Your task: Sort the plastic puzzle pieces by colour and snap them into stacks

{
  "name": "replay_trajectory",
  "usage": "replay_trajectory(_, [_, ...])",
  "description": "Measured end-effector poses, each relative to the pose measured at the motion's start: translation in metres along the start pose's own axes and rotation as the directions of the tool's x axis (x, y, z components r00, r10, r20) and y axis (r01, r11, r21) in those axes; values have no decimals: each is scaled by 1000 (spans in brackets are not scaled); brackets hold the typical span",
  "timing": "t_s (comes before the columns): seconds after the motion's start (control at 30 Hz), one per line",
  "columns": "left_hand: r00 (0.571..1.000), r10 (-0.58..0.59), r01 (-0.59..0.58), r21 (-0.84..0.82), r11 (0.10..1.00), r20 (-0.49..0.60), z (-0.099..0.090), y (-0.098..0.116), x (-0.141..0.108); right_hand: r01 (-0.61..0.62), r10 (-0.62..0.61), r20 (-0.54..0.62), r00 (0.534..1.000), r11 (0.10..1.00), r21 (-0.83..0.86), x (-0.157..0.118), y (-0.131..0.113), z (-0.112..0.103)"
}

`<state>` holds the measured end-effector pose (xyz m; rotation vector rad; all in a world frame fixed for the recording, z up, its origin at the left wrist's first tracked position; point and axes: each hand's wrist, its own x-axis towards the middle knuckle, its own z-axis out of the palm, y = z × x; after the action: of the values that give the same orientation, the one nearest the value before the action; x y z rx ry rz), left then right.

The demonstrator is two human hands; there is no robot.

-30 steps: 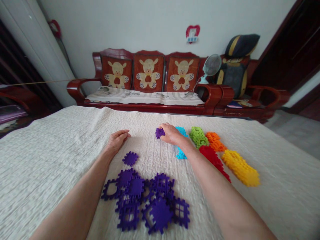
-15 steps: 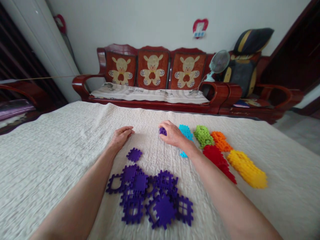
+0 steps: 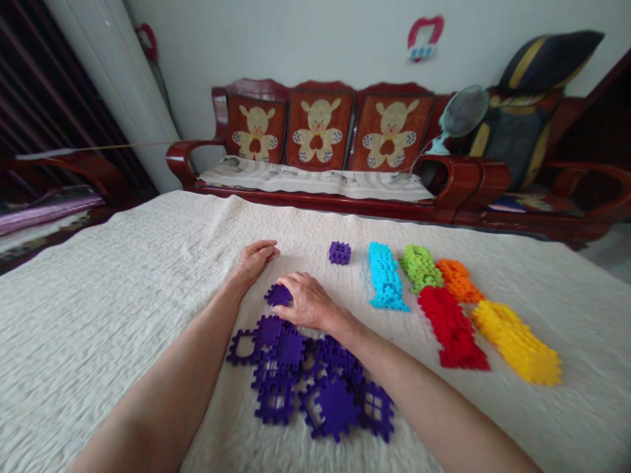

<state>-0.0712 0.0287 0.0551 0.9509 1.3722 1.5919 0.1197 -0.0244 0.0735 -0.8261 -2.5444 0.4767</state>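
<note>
My right hand [image 3: 306,301] has its thumb and fingers on the right edge of a flat purple interlocking tile [image 3: 277,295] lying on the cloth. Resting on the cloth, my left hand [image 3: 257,256] has its fingers stretched out and holds nothing I can see. Just in front of my right hand is a heap of purple notched tiles [image 3: 288,348], some solid and some with window-like openings; my right wrist hides part of it. A small stack of purple tiles [image 3: 340,253] stands beyond my hands.
Right of my hands lie rows of stacked tiles: light blue [image 3: 386,276], green [image 3: 421,268], orange [image 3: 459,280], red [image 3: 451,328] and yellow [image 3: 517,345]. A quilted cream cloth [image 3: 148,282] covers the surface. Behind it stand a wooden sofa [image 3: 315,202] and a fan [image 3: 463,112].
My right hand has let go of the small purple stack and moved back left to the single purple tile. My left hand stays on the cloth. The view has shifted slightly.
</note>
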Motion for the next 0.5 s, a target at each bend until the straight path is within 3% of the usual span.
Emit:
replay_trajectory(0.13, [1000,-5,5,-2,1000,3,1,0,0,-2,2,-5,1000,1000,15,-1,4,-2])
replay_trajectory(0.27, [1000,-11,11,13,1000,4,1,1,-1,-23,25,-85,996,1000,22,-8,12,-10])
replay_trajectory(0.5, [999,-32,32,35,999,2,2,5,-4,-72,64,-95,993,994,-85,-18,29,-30])
